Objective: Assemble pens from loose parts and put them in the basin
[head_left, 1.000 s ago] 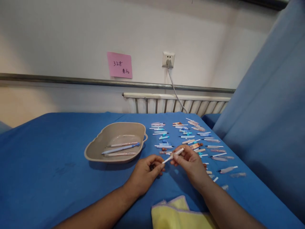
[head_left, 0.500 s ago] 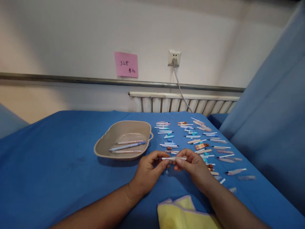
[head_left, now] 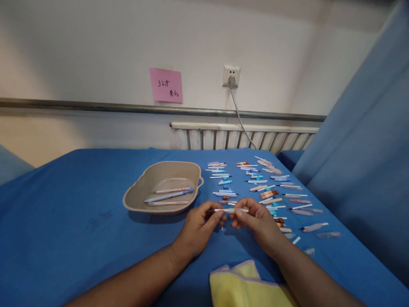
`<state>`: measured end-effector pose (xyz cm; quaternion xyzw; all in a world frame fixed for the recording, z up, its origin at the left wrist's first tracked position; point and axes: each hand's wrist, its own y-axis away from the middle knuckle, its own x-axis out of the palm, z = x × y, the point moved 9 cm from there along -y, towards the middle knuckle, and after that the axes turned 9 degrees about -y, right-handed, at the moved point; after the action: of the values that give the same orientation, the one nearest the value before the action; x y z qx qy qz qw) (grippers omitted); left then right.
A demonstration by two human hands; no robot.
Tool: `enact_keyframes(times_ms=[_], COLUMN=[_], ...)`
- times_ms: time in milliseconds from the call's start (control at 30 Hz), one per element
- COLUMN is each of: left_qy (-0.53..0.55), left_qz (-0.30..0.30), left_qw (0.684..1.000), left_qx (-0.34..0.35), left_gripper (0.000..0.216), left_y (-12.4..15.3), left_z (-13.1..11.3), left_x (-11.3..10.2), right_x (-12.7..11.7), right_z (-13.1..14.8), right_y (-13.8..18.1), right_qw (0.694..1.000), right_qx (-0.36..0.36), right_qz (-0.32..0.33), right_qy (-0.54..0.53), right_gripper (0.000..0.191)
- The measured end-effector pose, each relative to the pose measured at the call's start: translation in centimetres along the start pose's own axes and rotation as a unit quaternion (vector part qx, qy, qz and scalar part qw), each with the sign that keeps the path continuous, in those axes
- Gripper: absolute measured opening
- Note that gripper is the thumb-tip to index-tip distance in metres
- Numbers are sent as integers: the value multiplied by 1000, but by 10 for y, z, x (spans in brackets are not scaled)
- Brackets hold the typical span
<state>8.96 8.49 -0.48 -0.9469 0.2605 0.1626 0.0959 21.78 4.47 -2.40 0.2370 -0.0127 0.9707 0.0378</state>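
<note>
Between my two hands, over the blue cloth (head_left: pixel 105 256), is a slim white pen refill (head_left: pixel 228 210), roughly level. My left hand (head_left: pixel 196 228) pinches its left end with thumb and fingers, where a dark spring-like piece partly shows. At the other end, the thumb and fingertips of my right hand (head_left: pixel 260 224) are closed on the refill. A beige basin (head_left: pixel 134 202) stands left of my hands; inside it lie a blue pen (head_left: pixel 169 195) and two pinkish pens. Just beyond my fingers, a small brown-ended pen part (head_left: pixel 225 201) rests on the cloth.
Several rows of pen parts, with white refills (head_left: pixel 295 195) and brown barrels (head_left: pixel 269 195), spread over the right side. A yellow cloth (head_left: pixel 236 288) lies in front. Behind are a white rail (head_left: pixel 211 125) and a plugged socket (head_left: pixel 231 76); a blue curtain (head_left: pixel 358 119) hangs right.
The whole view has shifted slightly. Both hands keep their hold on the refill, and less of its dark left end shows past my left fingers.
</note>
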Motion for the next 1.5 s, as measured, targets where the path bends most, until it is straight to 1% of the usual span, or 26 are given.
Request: enact_keyframes(times_ms=[133,233,433,567,700,933,1000,1033,1100,1167,1233,1367,1433,1500], left_qy=[0,16,27,42,43,53,60,66,80,90,93,89,90,101], left_qz=[11,13,-21,-42,-56,-95,-94,-87,-64,-38,-15,-5,-12,-16], left_qw=[1000,1000,999,998,997,994,994,994,994,995,995,995,995,993], left_qx=[-1,-1,-13,-15,-9,-12,-17,-21,-27,-32,-33,-38,-49,-56], left_gripper=[22,22,27,28,25,19,18,19,20,22,23,25,26,26], left_y=[-2,-3,-6,-8,-9,-6,-6,-6,-7,-6,-5,-4,-4,-4], left_z=[3,2,2,1,-2,-5,-5,-4,-2,-1,-1,2,4,6], left_x=[1,1,-9,-15,-20,-28,-27,-25,-19,-11,-5,0,0,0], right_x=[3,3,-12,-19,-28,-49,-51,-50,-40,-27,-20,-24,-27,-24], right_z=[1,2,12,20,26,24,20,18,12,3,-7,-21,-20,-13], right_y=[0,0,-4,-6,-6,-7,-7,-8,-9,-9,-8,-11,-12,-11], right_qw=[1000,1000,996,993,987,979,979,981,984,980,974,960,957,952], right_qx=[4,-4,-53,-80,-105,-85,-76,-72,-67,-67,-71,-68,-70,-87], right_qz=[8,4,-57,-80,-119,-177,-186,-181,-148,-103,-77,-64,-69,-66], right_qy=[-23,-15,36,35,22,-46,-38,-11,75,153,203,262,274,284], right_gripper=[31,31,26,25,23,25,25,25,20,14,8,8,11,15])
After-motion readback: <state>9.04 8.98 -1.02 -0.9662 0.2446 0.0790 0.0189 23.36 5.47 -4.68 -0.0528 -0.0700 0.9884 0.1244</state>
